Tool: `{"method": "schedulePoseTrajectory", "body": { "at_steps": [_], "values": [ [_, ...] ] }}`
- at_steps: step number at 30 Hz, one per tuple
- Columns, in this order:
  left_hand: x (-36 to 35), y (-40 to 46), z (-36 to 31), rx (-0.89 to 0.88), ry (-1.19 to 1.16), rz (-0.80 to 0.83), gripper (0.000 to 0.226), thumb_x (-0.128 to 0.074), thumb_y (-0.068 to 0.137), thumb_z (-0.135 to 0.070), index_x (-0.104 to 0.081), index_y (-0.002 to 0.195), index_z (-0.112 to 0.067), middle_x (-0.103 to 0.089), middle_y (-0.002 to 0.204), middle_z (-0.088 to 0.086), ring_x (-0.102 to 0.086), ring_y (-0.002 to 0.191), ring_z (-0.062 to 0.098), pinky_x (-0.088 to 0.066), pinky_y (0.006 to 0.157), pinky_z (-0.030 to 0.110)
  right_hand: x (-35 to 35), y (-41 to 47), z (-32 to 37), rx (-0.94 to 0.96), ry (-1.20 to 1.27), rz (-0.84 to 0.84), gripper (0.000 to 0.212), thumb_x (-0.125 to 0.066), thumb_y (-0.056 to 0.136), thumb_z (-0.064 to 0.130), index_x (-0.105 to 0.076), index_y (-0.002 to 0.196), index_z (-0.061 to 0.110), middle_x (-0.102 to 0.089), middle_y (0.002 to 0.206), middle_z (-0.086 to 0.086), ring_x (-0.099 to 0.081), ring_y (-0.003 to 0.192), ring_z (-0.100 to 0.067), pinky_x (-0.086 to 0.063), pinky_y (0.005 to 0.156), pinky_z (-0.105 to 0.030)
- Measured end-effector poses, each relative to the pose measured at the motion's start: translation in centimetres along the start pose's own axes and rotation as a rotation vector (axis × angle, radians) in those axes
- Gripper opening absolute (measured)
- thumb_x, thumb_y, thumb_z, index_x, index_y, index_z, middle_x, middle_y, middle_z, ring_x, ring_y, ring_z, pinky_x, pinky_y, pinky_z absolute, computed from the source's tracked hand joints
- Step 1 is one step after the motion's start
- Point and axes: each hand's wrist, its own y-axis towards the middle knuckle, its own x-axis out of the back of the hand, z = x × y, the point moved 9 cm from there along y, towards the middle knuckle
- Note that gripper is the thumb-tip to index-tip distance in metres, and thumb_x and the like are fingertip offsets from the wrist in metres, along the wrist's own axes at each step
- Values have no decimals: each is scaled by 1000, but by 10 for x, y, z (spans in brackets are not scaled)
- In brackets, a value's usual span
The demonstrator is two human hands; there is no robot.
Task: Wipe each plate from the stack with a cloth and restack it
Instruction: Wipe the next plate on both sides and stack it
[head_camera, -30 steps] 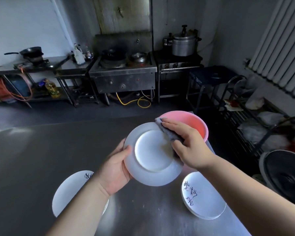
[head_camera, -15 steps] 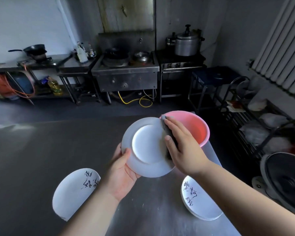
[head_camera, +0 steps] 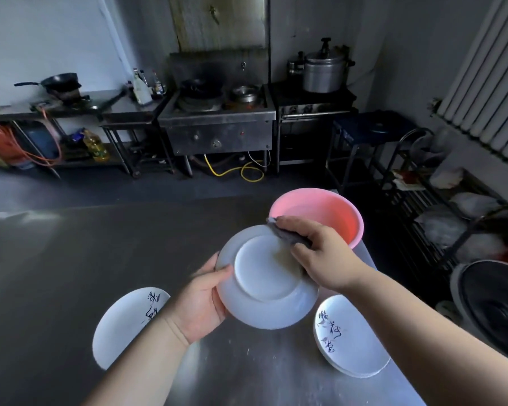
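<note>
My left hand point(head_camera: 201, 303) grips a white plate point(head_camera: 264, 282) by its left rim, holding it above the steel table with its underside facing me. My right hand point(head_camera: 320, 253) presses a dark grey cloth point(head_camera: 288, 234) against the plate's upper right edge, fingers curled over it. A stack of white plates with black calligraphy point(head_camera: 349, 344) sits on the table at the lower right. A single white plate with calligraphy point(head_camera: 123, 320) lies at the lower left, partly hidden by my left forearm.
A pink basin point(head_camera: 329, 209) stands on the steel table point(head_camera: 71, 259) just behind the held plate. The table's right edge runs close to the plate stack. Beyond are a stove point(head_camera: 217, 121), a pressure cooker point(head_camera: 324, 71), a wire rack point(head_camera: 440, 206) and a black fan point(head_camera: 499, 306).
The held plate has tilted flatter and dropped slightly. My right hand with the cloth has slid up along the plate's right edge toward the top rim.
</note>
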Motion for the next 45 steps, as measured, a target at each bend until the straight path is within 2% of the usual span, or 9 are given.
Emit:
{"method": "schedulePoseTrajectory", "body": {
  "at_steps": [2, 10, 15, 22, 26, 29, 35, 41, 45],
  "values": [
    [5, 0, 7, -29, -44, -15, 49, -58, 96, -9, -60, 143, -19, -62, 144, 16, -68, 117, 27, -60, 83, 40, -10, -12, -3, 60, -75, -22, 63, -49, 89, 14, -55, 151, 16, -47, 155, 20, -34, 145, 13, -26, 122, -16],
    [1, 5, 13, -193, -225, -156, 43, -48, 100, -9, -59, 138, -24, -67, 138, 15, -72, 111, 31, -62, 71, 45, -94, -83, -6, 47, -334, -157, 82, -22, 109, 59, 8, 167, 9, 17, 175, -3, 11, 161, -35, -9, 129, -54],
    [-17, 13, 9, -204, -270, -151, 37, -44, 105, -8, -58, 135, -25, -71, 132, 13, -75, 107, 31, -63, 71, 43, -59, -37, -12, -98, -311, -329, 78, -16, 109, 56, -5, 167, 3, 4, 176, -4, 9, 162, -30, -9, 130, -54],
    [-24, 19, 27, -98, -259, -205, 26, -48, 107, -13, -62, 120, -30, -75, 124, 13, -76, 106, 31, -61, 86, 46, -111, -80, 5, 96, -439, -154, 78, -14, 111, 57, -6, 165, 2, 9, 175, -14, 16, 158, -45, -3, 127, -59],
    [-37, 19, 36, -89, -197, -55, 44, -50, 98, -11, -57, 138, -26, -68, 137, 14, -71, 117, 33, -60, 84, 48, -54, -63, -32, -96, -291, -382, 71, -21, 111, 50, -20, 166, 5, -11, 176, -4, 0, 163, -21, -6, 131, -40],
    [-43, 20, 52, -26, -162, 13, 53, -50, 96, -8, -53, 145, -28, -67, 140, 10, -68, 123, 33, -62, 83, 53, -12, -64, -69, -309, -179, -425, 56, -45, 106, 43, -42, 157, 20, -40, 161, 10, -34, 146, 0, -32, 119, -26],
    [-31, 28, 105, 153, -36, 9, 53, -53, 94, -10, -58, 143, -27, -69, 136, 10, -73, 110, 27, -64, 74, 46, 32, -108, -112, -687, -433, -70, 36, -43, 99, 59, -58, 91, 28, -72, 68, 11, -68, 67, -9, -59, 69, -38],
    [-38, 41, 164, 340, 153, 49, 60, -67, 87, -10, -59, 143, -29, -70, 133, 12, -72, 104, 29, -60, 63, 38, 30, -175, -169, -991, -126, 253, 49, -41, 101, 52, -63, 88, 10, -77, 68, -6, -63, 49, -24, -41, 51, -24],
    [-51, 55, 196, 422, 285, 76, 56, -68, 95, -36, -53, 148, -30, -66, 142, 5, -65, 128, 28, -53, 98, 47, 42, -202, -198, -1100, 53, 232, 57, -23, 105, 58, -57, 87, 17, -78, 76, -15, -44, 52, -23, -40, 59, -27]
  ]
}}
